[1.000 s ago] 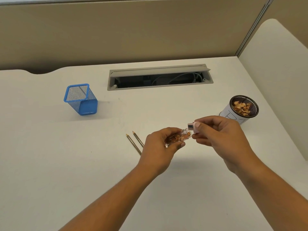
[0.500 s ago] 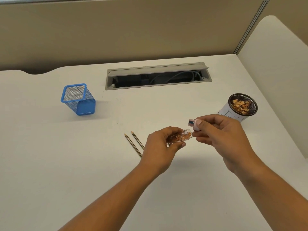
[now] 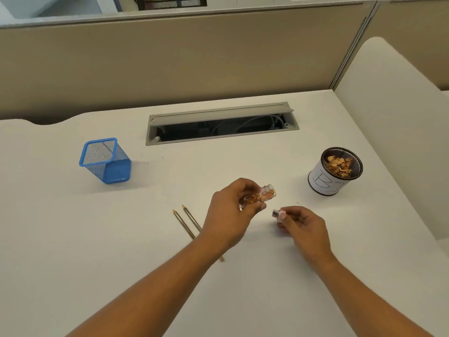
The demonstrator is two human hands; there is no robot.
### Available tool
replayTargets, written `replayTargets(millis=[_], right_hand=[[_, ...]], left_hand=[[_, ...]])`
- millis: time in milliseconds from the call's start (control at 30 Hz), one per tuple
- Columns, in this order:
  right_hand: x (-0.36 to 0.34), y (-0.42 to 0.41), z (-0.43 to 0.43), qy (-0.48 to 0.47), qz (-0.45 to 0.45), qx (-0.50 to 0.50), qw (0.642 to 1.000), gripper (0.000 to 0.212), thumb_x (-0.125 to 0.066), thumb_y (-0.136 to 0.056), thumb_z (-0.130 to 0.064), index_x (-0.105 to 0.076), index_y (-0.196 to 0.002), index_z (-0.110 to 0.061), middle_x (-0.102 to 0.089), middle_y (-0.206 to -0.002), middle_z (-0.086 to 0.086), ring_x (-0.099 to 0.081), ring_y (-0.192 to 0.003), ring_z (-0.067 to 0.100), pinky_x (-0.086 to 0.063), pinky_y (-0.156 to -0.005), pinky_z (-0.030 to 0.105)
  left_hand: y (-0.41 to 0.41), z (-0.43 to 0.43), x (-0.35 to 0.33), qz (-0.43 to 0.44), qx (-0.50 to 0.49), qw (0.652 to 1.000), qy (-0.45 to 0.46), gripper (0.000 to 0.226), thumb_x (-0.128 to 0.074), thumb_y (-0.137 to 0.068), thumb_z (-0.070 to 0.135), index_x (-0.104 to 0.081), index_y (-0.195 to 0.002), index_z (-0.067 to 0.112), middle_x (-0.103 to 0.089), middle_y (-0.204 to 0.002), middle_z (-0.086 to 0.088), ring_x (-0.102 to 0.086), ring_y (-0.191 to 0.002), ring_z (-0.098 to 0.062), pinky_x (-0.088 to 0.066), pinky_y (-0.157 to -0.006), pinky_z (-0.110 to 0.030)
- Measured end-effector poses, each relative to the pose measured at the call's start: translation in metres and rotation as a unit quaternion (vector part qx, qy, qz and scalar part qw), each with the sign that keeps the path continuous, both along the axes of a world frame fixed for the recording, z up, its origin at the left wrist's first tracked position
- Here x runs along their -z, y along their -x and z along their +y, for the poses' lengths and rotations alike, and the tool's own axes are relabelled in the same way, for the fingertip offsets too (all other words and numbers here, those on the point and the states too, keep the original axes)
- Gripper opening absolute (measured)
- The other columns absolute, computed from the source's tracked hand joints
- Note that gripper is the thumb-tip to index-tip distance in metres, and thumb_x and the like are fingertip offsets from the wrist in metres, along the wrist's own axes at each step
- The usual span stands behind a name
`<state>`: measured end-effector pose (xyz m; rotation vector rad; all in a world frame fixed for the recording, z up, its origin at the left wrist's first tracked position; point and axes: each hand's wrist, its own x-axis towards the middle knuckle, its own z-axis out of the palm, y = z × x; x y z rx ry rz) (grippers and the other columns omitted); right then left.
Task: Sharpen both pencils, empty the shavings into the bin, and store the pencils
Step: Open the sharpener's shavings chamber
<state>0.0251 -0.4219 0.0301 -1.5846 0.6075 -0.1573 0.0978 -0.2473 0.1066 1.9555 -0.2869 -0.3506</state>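
While the left hand (image 3: 230, 215) grips the clear shavings container (image 3: 264, 193), mouth open, and the right hand (image 3: 303, 226) pinches the pink sharpener head (image 3: 279, 214), best carry the mouth right over the bin (image 3: 325, 183) before tipping; 2 pencils (image 3: 184, 224) lie on the worktop (image 3: 97, 239).

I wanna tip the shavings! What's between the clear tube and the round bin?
Only bare white desk, seen in the head view, between the shavings tube and the mesh bin.
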Motion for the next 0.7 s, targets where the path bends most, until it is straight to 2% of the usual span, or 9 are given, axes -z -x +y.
replayTargets(millis=[67, 100, 200, 267, 367, 533, 700], right_hand=[[0.010, 0.000, -0.004, 0.029, 0.001, -0.028, 0.999, 0.011, -0.073, -0.086, -0.016, -0.073, -0.097, -0.019, -0.078, -0.092, 0.006, -0.074, -0.086, 0.030, -0.062, -0.079, 0.039], [0.012, -0.001, -0.005, 0.037, -0.002, -0.036, 0.999, 0.012, -0.074, -0.086, -0.017, -0.072, -0.097, -0.021, -0.078, -0.093, 0.003, -0.074, -0.086, 0.028, -0.062, -0.079, 0.038], [0.014, -0.001, -0.008, 0.043, -0.012, -0.048, 0.998, 0.015, -0.073, -0.086, -0.011, -0.071, -0.095, -0.023, -0.079, -0.086, -0.008, -0.075, -0.081, 0.016, -0.059, -0.072, 0.023], [0.015, 0.000, -0.006, 0.042, -0.018, -0.060, 0.997, 0.014, -0.073, -0.087, -0.010, -0.071, -0.095, -0.020, -0.079, -0.087, -0.011, -0.074, -0.078, 0.012, -0.057, -0.069, 0.020], [0.019, 0.000, -0.009, 0.038, -0.029, -0.065, 0.997, 0.010, -0.073, -0.087, -0.010, -0.071, -0.094, -0.016, -0.080, -0.088, -0.007, -0.073, -0.078, 0.013, -0.057, -0.068, 0.022], [0.022, 0.000, -0.007, 0.037, -0.040, -0.074, 0.996, 0.007, -0.073, -0.087, -0.012, -0.071, -0.089, -0.018, -0.080, -0.087, -0.005, -0.075, -0.081, 0.018, -0.057, -0.068, 0.024], [0.024, 0.000, -0.006, 0.041, -0.047, -0.075, 0.995, 0.002, -0.072, -0.087, -0.015, -0.071, -0.088, -0.016, -0.080, -0.087, -0.005, -0.074, -0.079, 0.017, -0.059, -0.069, 0.026]], left_hand=[[-0.009, -0.010, -0.002, -0.020, 0.017, 0.999, -0.024, 0.027, -0.078, -0.081, 0.016, -0.066, -0.104, 0.024, -0.073, -0.100, 0.011, -0.065, -0.088, -0.002, -0.050, -0.082, -0.017], [-0.014, -0.017, -0.003, -0.028, 0.026, 0.999, -0.034, 0.028, -0.077, -0.081, 0.016, -0.066, -0.106, 0.024, -0.072, -0.101, 0.011, -0.064, -0.089, -0.002, -0.048, -0.080, -0.014], [-0.029, -0.041, -0.012, -0.058, 0.053, 0.995, -0.059, 0.032, -0.077, -0.082, 0.018, -0.066, -0.112, 0.024, -0.070, -0.106, 0.008, -0.061, -0.093, -0.005, -0.045, -0.077, -0.012], [-0.040, -0.058, -0.019, -0.085, 0.068, 0.991, -0.078, 0.035, -0.076, -0.083, 0.020, -0.065, -0.116, 0.024, -0.069, -0.113, 0.005, -0.058, -0.095, -0.007, -0.045, -0.079, -0.015], [-0.058, -0.092, -0.027, -0.123, 0.104, 0.983, -0.092, 0.037, -0.075, -0.085, 0.020, -0.064, -0.120, 0.022, -0.068, -0.119, 0.001, -0.056, -0.097, -0.008, -0.042, -0.078, -0.015], [-0.078, -0.147, -0.034, -0.152, 0.203, 0.959, -0.123, 0.034, -0.072, -0.086, 0.021, -0.065, -0.119, 0.021, -0.066, -0.116, 0.000, -0.060, -0.102, -0.017, -0.051, -0.087, -0.030], [-0.084, -0.181, -0.032, -0.183, 0.274, 0.926, -0.186, 0.036, -0.071, -0.085, 0.019, -0.067, -0.121, 0.020, -0.066, -0.117, -0.003, -0.061, -0.103, -0.022, -0.053, -0.083, -0.034]])
